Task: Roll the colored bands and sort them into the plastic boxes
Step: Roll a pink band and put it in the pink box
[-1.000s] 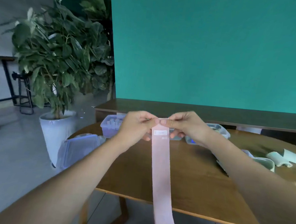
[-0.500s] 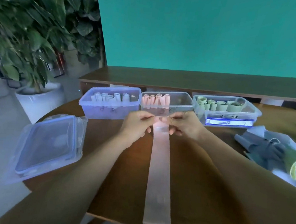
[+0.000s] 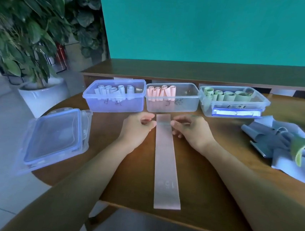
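While the pink band [image 3: 166, 159] lies flat along the desk [image 3: 216, 177], both hands [image 3: 165, 125] flank its far end.

At far left stands a potted plant [image 3: 26, 28], and a clear lid [image 3: 52, 139] overhangs the desk's left edge. Behind the hands sit three boxes in a row: the left box [image 3: 114, 95] with pale rolls, the middle box [image 3: 171, 99] with pink rolls, the right box [image 3: 233, 102] with green rolls. The left hand [image 3: 137, 127] has its fingers curled at the band's left edge, the right hand [image 3: 193, 130] at its right edge; whether either pinches the band I cannot tell. The band's near end reaches the desk's front edge. Loose grey and green bands [image 3: 282, 146] are heaped at the right.
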The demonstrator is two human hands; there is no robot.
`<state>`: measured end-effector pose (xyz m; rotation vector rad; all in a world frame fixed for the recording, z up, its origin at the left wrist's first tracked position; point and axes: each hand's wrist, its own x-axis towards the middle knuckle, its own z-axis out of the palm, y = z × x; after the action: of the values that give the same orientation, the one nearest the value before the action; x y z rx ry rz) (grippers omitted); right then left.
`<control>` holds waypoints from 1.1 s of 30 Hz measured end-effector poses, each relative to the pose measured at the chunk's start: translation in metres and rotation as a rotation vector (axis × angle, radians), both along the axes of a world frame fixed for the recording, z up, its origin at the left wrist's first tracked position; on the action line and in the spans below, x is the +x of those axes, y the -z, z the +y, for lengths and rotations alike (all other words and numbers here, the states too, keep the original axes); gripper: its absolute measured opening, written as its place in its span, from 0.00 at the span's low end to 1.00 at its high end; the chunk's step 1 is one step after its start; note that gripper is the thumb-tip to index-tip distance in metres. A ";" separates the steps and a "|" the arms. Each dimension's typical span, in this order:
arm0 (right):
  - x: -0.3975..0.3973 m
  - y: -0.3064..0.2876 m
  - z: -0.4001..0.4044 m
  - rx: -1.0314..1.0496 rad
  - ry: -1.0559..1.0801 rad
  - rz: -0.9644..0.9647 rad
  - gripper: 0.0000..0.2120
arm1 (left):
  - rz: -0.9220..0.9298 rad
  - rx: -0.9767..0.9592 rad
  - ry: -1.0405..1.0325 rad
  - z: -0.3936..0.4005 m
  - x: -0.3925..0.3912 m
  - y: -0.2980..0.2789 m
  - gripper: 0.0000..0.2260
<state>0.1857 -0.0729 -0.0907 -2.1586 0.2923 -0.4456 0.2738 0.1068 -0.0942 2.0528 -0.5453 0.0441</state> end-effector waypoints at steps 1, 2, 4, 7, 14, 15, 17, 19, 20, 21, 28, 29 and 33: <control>-0.010 0.001 0.003 -0.030 -0.015 0.009 0.10 | -0.008 0.018 0.009 0.006 -0.009 0.000 0.11; -0.020 0.002 0.006 -0.058 -0.029 0.014 0.10 | -0.015 0.040 0.019 0.012 -0.018 0.001 0.10; -0.041 0.004 0.011 -0.107 -0.054 -0.006 0.11 | -0.039 0.079 0.048 0.025 -0.038 0.002 0.09; -0.075 0.006 0.023 -0.176 -0.109 -0.062 0.10 | -0.058 0.073 0.100 0.043 -0.072 0.004 0.08; -0.160 0.003 0.057 -0.105 -0.299 -0.094 0.08 | -0.034 -0.128 0.200 0.085 -0.153 -0.001 0.06; -0.167 0.003 0.059 -0.083 -0.315 -0.081 0.09 | -0.031 -0.138 0.215 0.088 -0.160 0.000 0.05; -0.177 0.003 0.061 -0.068 -0.343 -0.060 0.09 | -0.056 -0.115 0.253 0.092 -0.170 0.004 0.05; -0.181 0.004 0.062 -0.093 -0.374 -0.042 0.09 | -0.118 -0.075 0.298 0.095 -0.175 0.009 0.06; -0.182 0.004 0.062 -0.116 -0.391 -0.038 0.08 | -0.150 -0.066 0.317 0.096 -0.176 0.012 0.07; -0.183 0.004 0.063 -0.146 -0.404 -0.040 0.08 | -0.189 -0.053 0.333 0.097 -0.176 0.014 0.07; -0.177 0.006 0.062 -0.257 -0.426 -0.074 0.04 | -0.365 0.074 0.349 0.097 -0.173 0.016 0.06; -0.175 0.006 0.062 -0.264 -0.428 -0.076 0.04 | -0.374 0.082 0.348 0.096 -0.172 0.015 0.06; -0.170 0.006 0.063 -0.329 -0.448 -0.070 0.01 | -0.386 0.155 0.304 0.096 -0.168 0.014 0.07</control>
<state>0.0154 -0.0099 -0.0964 -2.4296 -0.3238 -0.3239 0.1059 0.2026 -0.1085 2.0982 -1.1256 0.2273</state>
